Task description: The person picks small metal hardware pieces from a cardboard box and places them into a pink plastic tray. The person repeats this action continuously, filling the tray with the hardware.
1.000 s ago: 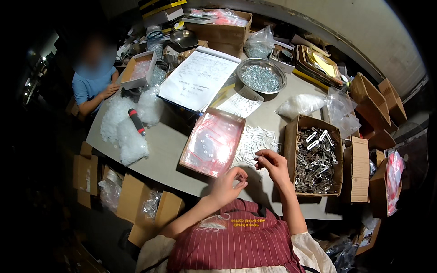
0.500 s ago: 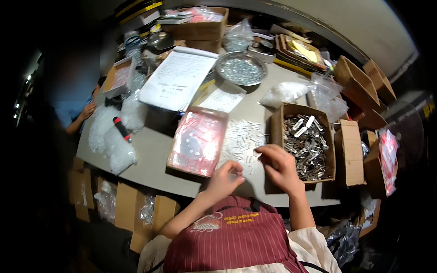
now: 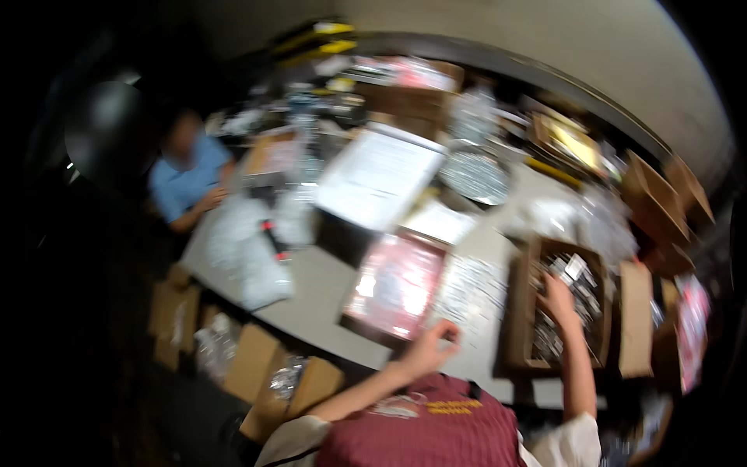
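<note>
I view the grey tabletop (image 3: 319, 294) lower and farther right than in the preceding frame. At right of frame stands the brown, open-topped cardboard box (image 3: 515, 311). The right hand (image 3: 557, 300), previously beside the small white pieces (image 3: 471, 289) at centre, is now inside it, over the silvery metal parts (image 3: 589, 300); blur hides its grip. The left hand (image 3: 430, 347), lower centre, is curled narrow; I cannot tell whether it holds anything.

Brown carton (image 3: 517, 323): is standing open.
Metal pieces (image 3: 589, 300): are lying jumbled inside it, gleaming silvery and dark.
White pieces (image 3: 469, 286): are lying scattered left of the carton.
</note>
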Motion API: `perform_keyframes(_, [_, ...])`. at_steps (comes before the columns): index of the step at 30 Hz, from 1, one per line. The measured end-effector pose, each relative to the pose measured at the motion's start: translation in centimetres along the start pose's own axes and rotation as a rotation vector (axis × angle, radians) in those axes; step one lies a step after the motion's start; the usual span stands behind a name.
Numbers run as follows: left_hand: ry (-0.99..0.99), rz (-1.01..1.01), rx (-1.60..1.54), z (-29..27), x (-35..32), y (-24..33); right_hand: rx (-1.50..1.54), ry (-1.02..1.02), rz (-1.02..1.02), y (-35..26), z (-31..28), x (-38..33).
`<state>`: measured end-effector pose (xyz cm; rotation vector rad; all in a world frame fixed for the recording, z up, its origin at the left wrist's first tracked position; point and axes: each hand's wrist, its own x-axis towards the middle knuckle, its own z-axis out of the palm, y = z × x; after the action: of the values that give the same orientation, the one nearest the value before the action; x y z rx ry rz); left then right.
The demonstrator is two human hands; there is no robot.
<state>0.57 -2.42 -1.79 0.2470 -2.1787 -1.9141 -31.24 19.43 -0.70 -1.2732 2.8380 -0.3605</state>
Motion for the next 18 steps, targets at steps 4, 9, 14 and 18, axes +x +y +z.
perform_keyframes(4, [0.051, 0.065, -0.035, 0.5, 0.6, -0.3, -0.111, -0.092, 0.084, 4.6, 4.3, 1.3])
perform_keyframes(9, [0.137, 0.133, -0.023, 0.9, -0.2, -0.8, -0.168, -0.162, -0.099, 4.1, 5.1, 3.7])
perform_keyframes(14, [0.134, 0.134, -0.017, 0.8, 0.1, -0.2, -0.275, -0.031, -0.029, 4.8, 6.9, 3.7])
perform_keyframes(18, [0.102, 0.158, -0.025, 0.7, 0.6, 0.0, -0.452, 0.001, 0.054, 8.7, 9.9, 4.2])
